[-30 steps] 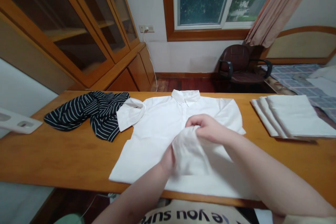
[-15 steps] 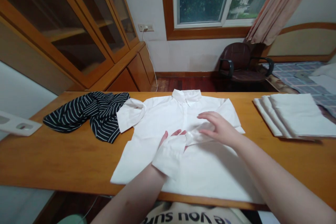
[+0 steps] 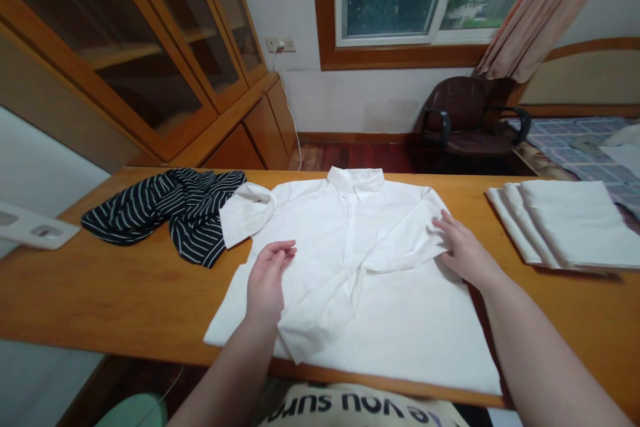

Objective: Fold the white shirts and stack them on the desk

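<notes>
A white collared shirt point(image 3: 320, 227) lies front side up across the wooden table, its collar toward the far edge. One sleeve point(image 3: 325, 310) is laid diagonally over the front, its cuff end near the table's near edge. The other sleeve point(image 3: 245, 213) is bent out to the left, touching a black-and-white striped garment point(image 3: 185, 213). My left hand point(image 3: 267, 277) is over the shirt's left side with fingers slightly curved and nothing in them. My right hand point(image 3: 460, 250), fingers apart, touches the right edge of the shirt by the folded sleeve's upper part.
A stack of folded white cloth point(image 3: 575, 223) sits on the table point(image 3: 125, 300) at the right. At the far left is a white plastic piece with slots point(image 3: 37, 227). Beyond the table stand a glass-door cabinet point(image 3: 200, 127), a dark armchair point(image 3: 460, 113) and a bed point(image 3: 560, 147).
My left hand has come out of the sleeve's cuff and moved left. My right hand has shifted right to the shirt's edge. The sleeve now lies flatter across the front.
</notes>
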`<state>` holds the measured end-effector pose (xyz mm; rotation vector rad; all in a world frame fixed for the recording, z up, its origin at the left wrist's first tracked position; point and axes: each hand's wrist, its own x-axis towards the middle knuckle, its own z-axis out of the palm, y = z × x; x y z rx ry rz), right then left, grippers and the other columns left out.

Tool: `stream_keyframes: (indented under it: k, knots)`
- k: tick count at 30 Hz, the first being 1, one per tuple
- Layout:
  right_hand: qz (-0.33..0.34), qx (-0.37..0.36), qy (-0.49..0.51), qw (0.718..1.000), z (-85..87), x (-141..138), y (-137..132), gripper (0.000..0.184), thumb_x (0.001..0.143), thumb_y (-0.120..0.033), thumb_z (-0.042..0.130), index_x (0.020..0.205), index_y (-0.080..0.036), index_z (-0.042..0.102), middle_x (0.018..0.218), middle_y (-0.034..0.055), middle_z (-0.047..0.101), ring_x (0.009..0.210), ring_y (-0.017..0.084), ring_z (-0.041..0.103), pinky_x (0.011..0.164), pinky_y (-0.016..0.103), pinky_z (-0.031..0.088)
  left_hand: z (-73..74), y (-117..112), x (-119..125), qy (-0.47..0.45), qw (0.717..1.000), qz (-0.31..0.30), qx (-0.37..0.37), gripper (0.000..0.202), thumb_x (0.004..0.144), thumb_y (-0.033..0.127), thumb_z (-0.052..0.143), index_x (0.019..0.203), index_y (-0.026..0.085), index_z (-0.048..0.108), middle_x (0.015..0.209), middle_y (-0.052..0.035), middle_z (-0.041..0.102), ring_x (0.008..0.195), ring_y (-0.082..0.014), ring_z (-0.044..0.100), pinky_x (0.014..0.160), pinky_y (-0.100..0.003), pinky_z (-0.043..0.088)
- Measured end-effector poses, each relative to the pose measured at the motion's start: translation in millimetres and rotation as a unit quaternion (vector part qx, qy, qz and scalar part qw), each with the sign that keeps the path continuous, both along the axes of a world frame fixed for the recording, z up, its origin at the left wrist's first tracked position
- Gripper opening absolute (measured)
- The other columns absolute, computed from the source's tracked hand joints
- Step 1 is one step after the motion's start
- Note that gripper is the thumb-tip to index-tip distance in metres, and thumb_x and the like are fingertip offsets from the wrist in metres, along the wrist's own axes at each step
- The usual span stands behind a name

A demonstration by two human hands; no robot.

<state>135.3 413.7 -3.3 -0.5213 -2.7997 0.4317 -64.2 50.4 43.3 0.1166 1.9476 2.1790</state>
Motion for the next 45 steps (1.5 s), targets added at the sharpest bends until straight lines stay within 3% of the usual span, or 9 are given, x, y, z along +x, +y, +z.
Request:
stream_keyframes:
  k: [3,6,8,17,23,27,32,38,45]
  knots:
    - [-0.020,0.022,0.000,1.000,-1.7,-4.6,1.2,0.067,0.064,-0.004,0.050,0.129,-0.020,0.048,0.145,0.0102,0.038,0.128,0.029,0.042,0.104,0.045,0.038,7.0,-30.9,7.7,0.219,0.935,-0.175,-0.220,0.022,0.079,0.036,0.058,0.093,0.023,0.070,0.105,-0.0077,0.068,0.104,-0.0252,0.058,0.102,-0.043,0.038]
    - [-0.055,0.043,0.002,0.998,0.5,-3.7,0.8,0.065,0.066,-0.007,0.050,0.130,-0.019,0.048,0.143,0.0105,0.041,0.126,0.029,0.044,0.103,0.044,0.040,5.8,-55.8,14.2,0.346,0.754,-0.441,-0.342,0.036,0.077,0.033,0.061,0.113,0.032,0.065,0.127,-0.0041,0.059,0.119,-0.0266,0.051,0.111,-0.049,0.024]
    - [-0.070,0.048,0.009,0.996,3.3,-1.6,1.1,0.060,0.069,-0.011,0.051,0.129,-0.018,0.050,0.140,0.0107,0.044,0.123,0.030,0.046,0.101,0.044,0.041,0.2,-65.5,18.2,0.375,0.678,-0.503,-0.383,0.061,0.073,0.033,0.066,0.131,0.034,0.050,0.143,-0.0043,0.043,0.130,-0.0291,0.039,0.111,-0.053,0.021]
    - [-0.133,0.048,0.072,0.987,6.8,3.5,6.4,0.049,0.070,-0.013,0.048,0.116,-0.022,0.062,0.123,0.0069,0.059,0.112,0.026,0.054,0.097,0.041,0.044,-21.4,-68.3,32.3,0.404,0.619,-0.510,-0.440,0.089,0.068,0.032,0.069,0.145,0.028,0.025,0.154,-0.0100,0.017,0.139,-0.0348,0.017,0.110,-0.057,0.019]
    - [-0.147,0.009,0.022,0.989,1.3,3.9,7.0,0.047,0.070,-0.013,0.045,0.112,-0.023,0.064,0.113,0.0059,0.064,0.101,0.025,0.061,0.086,0.039,0.051,-10.0,-67.7,24.0,0.407,0.653,-0.502,-0.395,0.039,0.075,0.013,0.053,0.110,0.027,0.064,0.139,-0.0052,0.048,0.133,-0.0280,0.036,0.110,-0.052,0.026]
    - [-0.129,0.004,0.033,0.991,-0.3,3.4,7.7,0.053,0.068,-0.011,0.044,0.116,-0.024,0.063,0.116,0.0053,0.063,0.106,0.025,0.059,0.090,0.039,0.049,-5.9,-71.6,17.6,0.300,0.801,-0.396,-0.334,0.022,0.082,0.023,0.050,0.092,0.027,0.069,0.110,-0.0032,0.069,0.108,-0.0224,0.060,0.103,-0.042,0.040]
    - [-0.087,-0.011,0.052,0.995,5.1,1.2,3.8,0.054,0.068,-0.016,0.051,0.122,-0.024,0.057,0.122,0.0069,0.058,0.108,0.025,0.057,0.093,0.037,0.047,-13.5,-68.0,3.9,0.009,0.977,-0.058,-0.206,0.031,0.072,0.044,0.064,0.087,0.018,0.067,0.081,-0.0053,0.071,0.083,-0.0254,0.066,0.074,-0.035,0.054]
    - [-0.146,0.010,0.086,0.986,12.6,2.3,-0.1,0.018,0.070,-0.022,0.053,0.087,-0.020,0.060,0.085,0.0060,0.058,0.073,0.020,0.057,0.068,0.032,0.048,-18.5,-64.6,-16.3,-0.194,0.978,-0.006,-0.074,0.033,0.070,0.031,0.064,0.100,0.017,0.059,0.085,-0.0055,0.070,0.081,-0.0219,0.067,0.073,-0.034,0.052]
    - [-0.090,-0.053,-0.036,0.994,15.3,9.7,5.9,0.025,0.063,-0.009,0.047,0.077,-0.024,0.060,0.084,0.0013,0.063,0.075,0.017,0.058,0.066,0.028,0.044,-23.2,-77.8,-23.9,0.008,0.911,-0.063,-0.408,0.029,0.071,0.040,0.059,0.092,0.020,0.060,0.079,-0.0045,0.069,0.081,-0.0252,0.065,0.073,-0.031,0.047]
